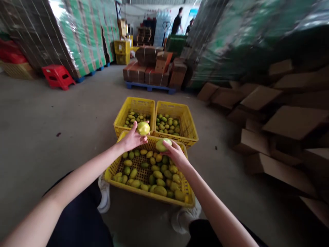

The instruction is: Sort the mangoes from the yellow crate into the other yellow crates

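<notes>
My left hand (135, 138) holds a yellow lemon (143, 128) above the near rim of the far left crate (134, 100). Its fingers are curled beneath the fruit. In my right hand (175, 153) is a greener lemon (162, 145), pinched over the back part of the near crate (151, 195). Many green and yellow lemons (159, 190) lie in that near yellow crate, with parts of its slotted floor showing. Smaller groups of lemons sit in the far left crate and in the far right crate (177, 105).
Cardboard boxes (293, 121) are heaped along the right. A blue pallet (150, 86) with cartons stands ahead, and a red stool (58, 76) is at left. Wrapped stacks rise on both sides. A person (177, 23) is far back. My shoes flank the near crate.
</notes>
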A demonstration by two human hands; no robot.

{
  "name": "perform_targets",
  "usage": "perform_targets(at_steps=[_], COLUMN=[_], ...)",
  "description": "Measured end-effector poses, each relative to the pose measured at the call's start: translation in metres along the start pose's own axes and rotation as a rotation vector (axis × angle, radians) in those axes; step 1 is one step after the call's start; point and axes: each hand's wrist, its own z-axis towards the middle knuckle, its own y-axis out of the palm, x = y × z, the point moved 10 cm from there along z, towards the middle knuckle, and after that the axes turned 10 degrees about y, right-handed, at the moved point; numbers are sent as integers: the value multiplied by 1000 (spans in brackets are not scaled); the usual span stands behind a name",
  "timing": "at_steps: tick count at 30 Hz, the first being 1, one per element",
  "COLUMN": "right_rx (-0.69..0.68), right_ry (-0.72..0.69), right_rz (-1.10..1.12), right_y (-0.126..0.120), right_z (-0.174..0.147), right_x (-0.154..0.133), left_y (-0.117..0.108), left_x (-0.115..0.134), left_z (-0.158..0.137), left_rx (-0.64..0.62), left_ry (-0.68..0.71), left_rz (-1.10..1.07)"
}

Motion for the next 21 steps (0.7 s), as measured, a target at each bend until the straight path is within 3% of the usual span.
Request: perform_targets(at_steps=[4, 9, 15, 18, 21], right_rx=[-17, -72, -47, 9, 44], right_ry=[-93, -137, -81, -42, -31], right_rz=[41, 21, -19, -44, -75], right_y=[21, 34, 21, 13, 13], right_z=[-51, -76, -73, -68, -68], right_x=[-32, -31, -8, -1, -4], left_y=[33, 30, -5, -7, -6], left_x=[-1, -33, -37, -44, -35], left_z=[-42, -75, -74, -66, -53], left_rx=[156, 363, 423, 358, 318], left_ry=[-21, -127, -73, -98, 34], left_rz=[-326, -523, -408, -321, -129])
